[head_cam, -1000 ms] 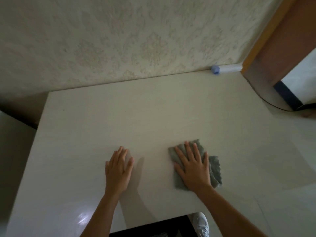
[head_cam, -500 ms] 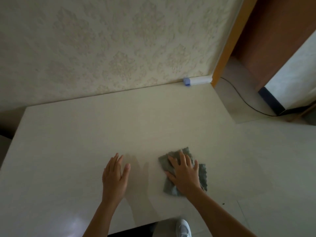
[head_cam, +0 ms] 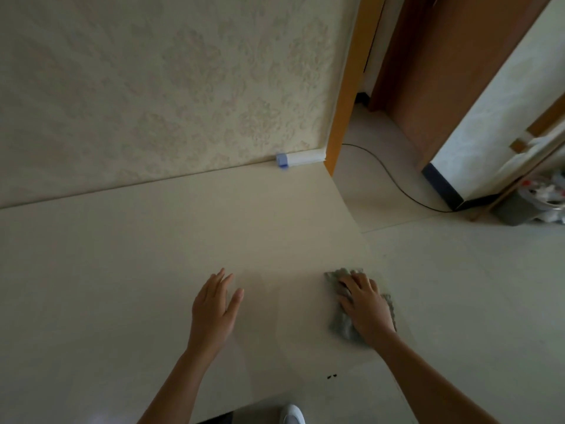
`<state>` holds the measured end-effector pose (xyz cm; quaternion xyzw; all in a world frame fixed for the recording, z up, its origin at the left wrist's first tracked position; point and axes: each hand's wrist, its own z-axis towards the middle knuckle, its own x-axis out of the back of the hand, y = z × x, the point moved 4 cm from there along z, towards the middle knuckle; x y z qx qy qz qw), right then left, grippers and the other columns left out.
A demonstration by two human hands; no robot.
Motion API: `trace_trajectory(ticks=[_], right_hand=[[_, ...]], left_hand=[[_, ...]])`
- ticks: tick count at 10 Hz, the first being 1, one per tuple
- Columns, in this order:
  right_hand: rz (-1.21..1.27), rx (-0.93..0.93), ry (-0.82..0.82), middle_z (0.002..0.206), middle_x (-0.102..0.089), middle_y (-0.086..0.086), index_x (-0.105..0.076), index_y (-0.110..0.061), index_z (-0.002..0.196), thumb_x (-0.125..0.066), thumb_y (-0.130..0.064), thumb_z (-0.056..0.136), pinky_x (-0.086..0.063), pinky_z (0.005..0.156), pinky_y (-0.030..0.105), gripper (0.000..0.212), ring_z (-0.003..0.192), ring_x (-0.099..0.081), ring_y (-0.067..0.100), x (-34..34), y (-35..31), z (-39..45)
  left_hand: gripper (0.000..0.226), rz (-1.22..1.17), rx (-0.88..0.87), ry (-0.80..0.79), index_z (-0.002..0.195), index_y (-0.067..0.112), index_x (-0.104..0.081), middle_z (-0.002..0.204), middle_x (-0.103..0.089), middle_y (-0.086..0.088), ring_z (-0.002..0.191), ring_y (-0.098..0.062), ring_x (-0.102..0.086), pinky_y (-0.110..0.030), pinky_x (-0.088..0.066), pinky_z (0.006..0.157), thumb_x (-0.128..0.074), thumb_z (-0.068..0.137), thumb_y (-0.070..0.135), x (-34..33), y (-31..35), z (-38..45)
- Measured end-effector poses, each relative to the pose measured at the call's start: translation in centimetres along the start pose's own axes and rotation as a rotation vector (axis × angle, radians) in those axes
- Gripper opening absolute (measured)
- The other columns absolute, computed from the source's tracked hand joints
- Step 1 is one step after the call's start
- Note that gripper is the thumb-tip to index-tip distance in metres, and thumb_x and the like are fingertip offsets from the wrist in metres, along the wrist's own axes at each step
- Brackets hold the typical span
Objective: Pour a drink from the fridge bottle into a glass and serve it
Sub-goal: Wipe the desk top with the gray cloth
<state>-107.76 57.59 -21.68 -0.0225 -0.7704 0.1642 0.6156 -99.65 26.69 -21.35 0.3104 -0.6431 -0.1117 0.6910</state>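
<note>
No bottle or glass is in view. My right hand (head_cam: 367,307) presses down on a crumpled grey cloth (head_cam: 340,327), fingers curled over it, at the right edge of the pale cream table (head_cam: 137,255). My left hand (head_cam: 214,310) lies open and flat on the tabletop, about a hand's width left of the cloth, holding nothing.
A small white and blue object (head_cam: 298,159) lies at the table's far right corner against the patterned wall. Right of the table are an orange door frame (head_cam: 345,87), a black cable (head_cam: 394,182) on the tiled floor and a grey bin (head_cam: 519,209). My white shoe (head_cam: 292,416) shows below the table's near edge.
My right hand has slid the cloth rightward to the table's right edge. The view has swung right, showing the doorway and floor. My left hand stays flat on the table.
</note>
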Motion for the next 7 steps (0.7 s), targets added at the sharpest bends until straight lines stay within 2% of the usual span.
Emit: trace_trajectory(ticks=[1, 2, 3, 4, 5, 6, 7], right_hand=[[-0.105, 0.121, -0.112, 0.155, -0.019, 0.001, -0.021, -0.03, 0.145, -0.006, -0.064, 0.087, -0.02, 0.112, 0.039, 0.068, 0.142, -0.014, 0.022, -1.3, 0.3, 0.2], [-0.185, 0.126, -0.189, 0.155, 0.017, 0.0, 0.014, -0.031, 0.144, 0.029, -0.072, 0.064, 0.005, 0.112, 0.045, 0.091, 0.139, 0.02, 0.021, -3.6, 0.6, -0.5], [-0.223, 0.086, -0.287, 0.148, 0.031, 0.001, 0.028, -0.029, 0.137, 0.038, -0.074, 0.051, 0.009, 0.111, 0.05, 0.098, 0.134, 0.029, 0.02, -3.8, 0.4, -0.4], [-0.275, 0.081, -0.37, 0.144, 0.034, -0.002, 0.026, -0.029, 0.139, 0.028, -0.079, 0.052, -0.001, 0.112, 0.056, 0.1, 0.141, 0.019, 0.021, -2.9, 0.1, 0.3], [-0.341, 0.099, -0.414, 0.156, 0.013, 0.001, 0.005, -0.029, 0.147, -0.022, -0.07, 0.085, -0.006, 0.11, 0.059, 0.079, 0.144, 0.004, 0.022, -1.4, -0.6, 0.9], [-0.341, 0.095, -0.349, 0.152, -0.025, -0.001, -0.021, -0.028, 0.144, -0.04, -0.052, 0.089, -0.018, 0.109, 0.054, 0.062, 0.136, -0.029, 0.02, 1.3, -2.0, 1.6], [-0.201, 0.131, -0.174, 0.131, -0.052, -0.006, -0.037, -0.034, 0.133, -0.045, -0.041, 0.09, -0.041, 0.095, 0.036, 0.044, 0.113, -0.054, 0.018, 5.7, -5.6, 2.6]], left_hand=[[0.091, 0.033, -0.016, -0.02, 0.133, 0.019, -0.049, 0.148, -0.04, 0.001, 0.139, -0.018, -0.029, -0.035, -0.023, 0.112, -0.007, 0.08, 0.079, -0.9, 1.2, -0.1], [0.091, 0.049, -0.017, -0.034, 0.135, 0.023, -0.047, 0.15, -0.036, 0.004, 0.141, -0.015, -0.026, -0.035, -0.022, 0.112, -0.004, 0.078, 0.08, -1.6, 1.8, -0.6], [0.093, 0.061, -0.003, -0.069, 0.136, 0.024, -0.045, 0.152, -0.033, 0.006, 0.142, -0.014, -0.023, -0.04, -0.023, 0.114, -0.002, 0.077, 0.081, -1.7, 1.9, -0.8], [0.083, 0.059, -0.012, -0.046, 0.133, 0.022, -0.048, 0.151, -0.035, 0.004, 0.139, -0.016, -0.03, -0.045, -0.029, 0.111, -0.014, 0.081, 0.077, -0.7, 2.4, -0.7], [0.067, 0.045, -0.036, -0.016, 0.134, 0.022, -0.047, 0.152, -0.033, 0.005, 0.136, -0.015, -0.036, -0.044, -0.034, 0.108, -0.03, 0.084, 0.063, 1.4, 3.1, -0.7], [0.063, 0.053, -0.095, 0.054, 0.133, 0.02, -0.048, 0.149, -0.038, 0.002, 0.133, -0.015, -0.04, -0.039, -0.038, 0.105, -0.038, 0.082, 0.056, 4.1, 3.3, -0.5], [0.063, 0.029, -0.127, 0.139, 0.129, 0.018, -0.051, 0.143, -0.046, 0.0, 0.13, -0.017, -0.045, -0.035, -0.04, 0.101, -0.041, 0.078, 0.051, 7.4, 4.1, 0.7]])
